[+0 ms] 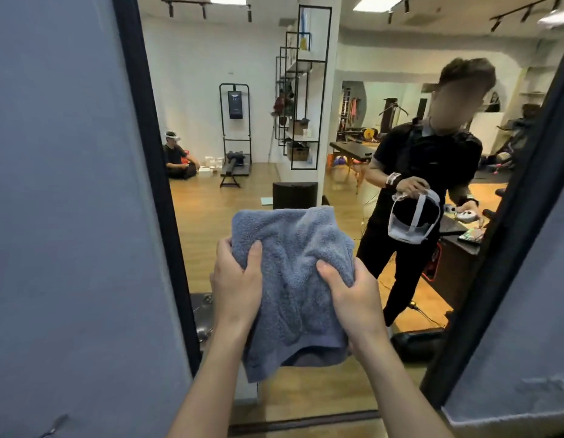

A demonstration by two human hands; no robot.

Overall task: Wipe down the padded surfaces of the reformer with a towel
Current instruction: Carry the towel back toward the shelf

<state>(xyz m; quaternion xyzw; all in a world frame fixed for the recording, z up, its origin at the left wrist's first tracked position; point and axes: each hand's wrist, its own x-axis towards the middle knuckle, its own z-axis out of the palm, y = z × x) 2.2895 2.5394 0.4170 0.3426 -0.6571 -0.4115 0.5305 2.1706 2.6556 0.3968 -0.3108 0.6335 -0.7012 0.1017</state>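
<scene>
A grey-blue terry towel (290, 248) hangs in front of me, held up by both hands at chest height. My left hand (236, 279) grips its left side with the thumb on the front. My right hand (347, 292) clutches the right side, bunching the cloth. The towel's lower edge hangs free above the wooden floor. Part of a dark frame with metal fittings (202, 314) shows low behind my left forearm; I cannot tell whether it belongs to the reformer. No padded surface is plainly visible.
Grey wall panels (62, 216) with black frames flank a narrow opening on both sides. A person in black (426, 172) stands close on the right holding a white headset. Another person (178, 159) sits on the floor at the far left. A black box (295, 194) stands ahead.
</scene>
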